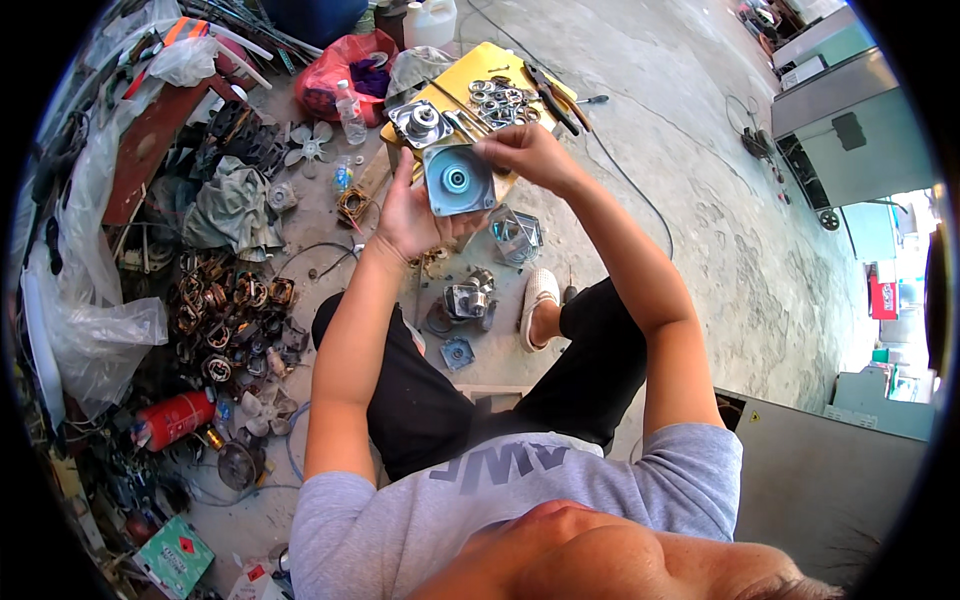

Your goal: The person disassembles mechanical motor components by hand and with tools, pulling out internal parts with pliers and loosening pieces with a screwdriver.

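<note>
Left grip (405, 217) clamped on square metal cover (458, 181), along its left and lower edges; right grip (533, 158) at its upper-right corner, closure indeterminable.

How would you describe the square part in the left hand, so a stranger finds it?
Find the yellow tabletop near the picture's top, then the left hand just below. It holds the square part; unlike the silver part on the tabletop, its round middle is blue.

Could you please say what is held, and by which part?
A square metal housing: the left hand holds its left and lower edges; the right hand is at its upper right corner.
</note>
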Action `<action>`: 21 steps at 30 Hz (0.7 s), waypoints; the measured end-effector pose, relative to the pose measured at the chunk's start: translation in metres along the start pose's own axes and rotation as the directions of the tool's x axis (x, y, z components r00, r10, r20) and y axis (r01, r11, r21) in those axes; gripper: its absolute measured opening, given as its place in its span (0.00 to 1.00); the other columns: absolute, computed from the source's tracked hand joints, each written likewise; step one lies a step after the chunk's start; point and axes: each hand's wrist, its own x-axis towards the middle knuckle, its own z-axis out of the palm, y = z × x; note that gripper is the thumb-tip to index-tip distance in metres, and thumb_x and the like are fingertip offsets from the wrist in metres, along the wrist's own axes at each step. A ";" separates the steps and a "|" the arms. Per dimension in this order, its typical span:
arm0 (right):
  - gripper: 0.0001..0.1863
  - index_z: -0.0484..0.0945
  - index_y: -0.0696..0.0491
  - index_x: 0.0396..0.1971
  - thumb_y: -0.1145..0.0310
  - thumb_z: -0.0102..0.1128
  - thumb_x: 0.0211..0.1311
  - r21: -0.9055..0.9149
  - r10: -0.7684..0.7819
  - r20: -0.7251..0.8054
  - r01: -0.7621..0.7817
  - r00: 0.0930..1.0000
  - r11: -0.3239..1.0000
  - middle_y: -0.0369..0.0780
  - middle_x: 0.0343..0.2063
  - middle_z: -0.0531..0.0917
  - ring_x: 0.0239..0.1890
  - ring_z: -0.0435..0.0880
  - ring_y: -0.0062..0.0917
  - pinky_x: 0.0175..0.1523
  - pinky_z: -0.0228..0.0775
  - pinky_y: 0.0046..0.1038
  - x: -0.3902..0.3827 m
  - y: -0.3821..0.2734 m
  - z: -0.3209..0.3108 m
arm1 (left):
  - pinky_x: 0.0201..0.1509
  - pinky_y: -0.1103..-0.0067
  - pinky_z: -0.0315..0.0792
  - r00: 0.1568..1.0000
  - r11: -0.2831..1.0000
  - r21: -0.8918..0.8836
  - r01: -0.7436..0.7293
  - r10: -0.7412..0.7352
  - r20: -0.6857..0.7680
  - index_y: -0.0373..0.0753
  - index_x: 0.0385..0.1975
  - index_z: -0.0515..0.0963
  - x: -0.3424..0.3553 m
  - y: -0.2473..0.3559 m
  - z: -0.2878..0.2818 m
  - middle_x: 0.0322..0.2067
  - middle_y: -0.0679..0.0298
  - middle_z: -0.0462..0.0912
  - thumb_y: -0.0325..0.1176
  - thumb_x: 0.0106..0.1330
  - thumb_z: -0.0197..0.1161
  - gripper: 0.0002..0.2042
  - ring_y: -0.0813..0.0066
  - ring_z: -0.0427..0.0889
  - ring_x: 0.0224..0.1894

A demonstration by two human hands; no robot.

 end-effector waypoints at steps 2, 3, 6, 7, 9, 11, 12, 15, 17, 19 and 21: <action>0.31 0.85 0.60 0.39 0.42 0.54 0.68 0.074 -0.066 -0.082 0.072 0.994 0.995 0.38 0.29 0.87 0.28 0.80 0.19 0.37 0.73 0.26 0.013 0.011 -0.006 | 0.64 0.47 0.65 0.978 0.964 -0.217 0.152 -0.114 0.176 0.40 0.68 0.60 -0.004 0.001 0.006 0.61 0.43 0.70 0.69 0.69 0.33 0.41 0.34 0.71 0.61; 0.29 0.85 0.60 0.36 0.44 0.52 0.70 0.054 -0.037 -0.177 0.048 0.984 0.997 0.39 0.30 0.88 0.34 0.84 0.25 0.41 0.75 0.30 0.020 0.028 -0.017 | 0.64 0.48 0.65 0.986 0.970 -0.212 0.118 -0.090 0.139 0.40 0.68 0.61 -0.004 0.001 0.006 0.61 0.43 0.70 0.69 0.69 0.34 0.41 0.34 0.71 0.60; 0.27 0.81 0.60 0.42 0.46 0.53 0.69 -0.483 0.076 -0.222 -0.178 0.972 0.858 0.47 0.38 0.86 0.44 0.84 0.37 0.50 0.74 0.36 0.017 0.034 -0.035 | 0.62 0.49 0.67 0.999 0.978 -0.207 0.016 -0.008 0.042 0.37 0.66 0.63 -0.014 0.010 -0.014 0.61 0.42 0.70 0.70 0.68 0.35 0.42 0.34 0.72 0.59; 0.27 0.80 0.60 0.45 0.47 0.53 0.68 -0.541 0.126 -0.203 -0.219 0.971 0.812 0.49 0.40 0.86 0.44 0.84 0.40 0.50 0.74 0.37 0.016 0.052 -0.035 | 0.62 0.50 0.68 0.999 0.981 -0.192 -0.008 0.014 0.029 0.36 0.65 0.64 -0.016 0.012 -0.020 0.61 0.42 0.70 0.70 0.67 0.35 0.42 0.34 0.71 0.60; 0.31 0.75 0.60 0.52 0.45 0.54 0.67 -0.596 0.233 -0.127 -0.262 0.964 0.759 0.52 0.45 0.83 0.47 0.83 0.45 0.52 0.73 0.39 0.021 0.094 -0.038 | 0.62 0.51 0.68 0.998 0.985 -0.161 -0.064 0.065 0.006 0.34 0.65 0.64 -0.017 0.015 -0.026 0.60 0.42 0.71 0.71 0.67 0.35 0.43 0.34 0.71 0.60; 0.30 0.76 0.60 0.50 0.44 0.55 0.67 -0.542 0.181 -0.142 -0.230 0.973 0.808 0.49 0.41 0.85 0.44 0.84 0.39 0.49 0.75 0.35 0.011 0.094 -0.026 | 0.61 0.52 0.69 0.993 0.986 -0.128 -0.111 0.106 -0.044 0.33 0.64 0.64 -0.021 0.019 -0.025 0.60 0.43 0.72 0.73 0.65 0.36 0.46 0.35 0.70 0.61; 0.30 0.76 0.59 0.49 0.44 0.55 0.67 -0.430 0.256 -0.121 -0.283 0.959 0.857 0.48 0.39 0.84 0.42 0.84 0.36 0.47 0.75 0.34 0.010 0.094 -0.025 | 0.61 0.53 0.69 0.989 0.986 -0.102 -0.134 0.126 -0.079 0.33 0.64 0.64 -0.022 0.020 -0.026 0.59 0.43 0.72 0.74 0.64 0.36 0.47 0.36 0.70 0.61; 0.31 0.77 0.59 0.47 0.43 0.55 0.66 -0.269 0.365 -0.051 -0.365 0.929 0.891 0.44 0.34 0.84 0.37 0.83 0.27 0.41 0.75 0.31 0.010 0.095 -0.029 | 0.61 0.55 0.70 0.982 0.985 -0.055 -0.166 0.159 -0.106 0.33 0.64 0.65 -0.024 0.024 -0.029 0.59 0.44 0.72 0.76 0.62 0.37 0.49 0.39 0.71 0.61; 0.31 0.77 0.59 0.46 0.42 0.56 0.66 -0.423 0.316 -0.043 -0.304 0.948 0.854 0.41 0.32 0.82 0.34 0.81 0.22 0.38 0.74 0.28 0.014 0.093 -0.029 | 0.60 0.56 0.70 0.977 0.982 -0.063 -0.179 0.169 -0.133 0.33 0.63 0.66 -0.026 0.027 -0.029 0.59 0.45 0.73 0.76 0.62 0.38 0.48 0.40 0.71 0.61; 0.32 0.81 0.61 0.43 0.42 0.56 0.64 -0.384 0.304 -0.095 -0.317 0.948 0.867 0.52 0.40 0.85 0.45 0.84 0.41 0.50 0.72 0.38 0.012 0.092 -0.030 | 0.61 0.56 0.70 0.970 0.980 -0.051 -0.193 0.183 -0.162 0.33 0.63 0.66 -0.025 0.028 -0.032 0.59 0.45 0.73 0.76 0.62 0.38 0.48 0.40 0.72 0.61; 0.31 0.81 0.60 0.43 0.42 0.55 0.66 -0.327 0.276 -0.149 -0.311 0.950 0.892 0.52 0.41 0.85 0.45 0.84 0.42 0.50 0.72 0.38 0.012 0.097 -0.032 | 0.59 0.56 0.71 0.962 0.976 -0.066 -0.210 0.194 -0.193 0.35 0.62 0.67 -0.024 0.029 -0.033 0.57 0.45 0.75 0.76 0.61 0.39 0.47 0.41 0.74 0.58</action>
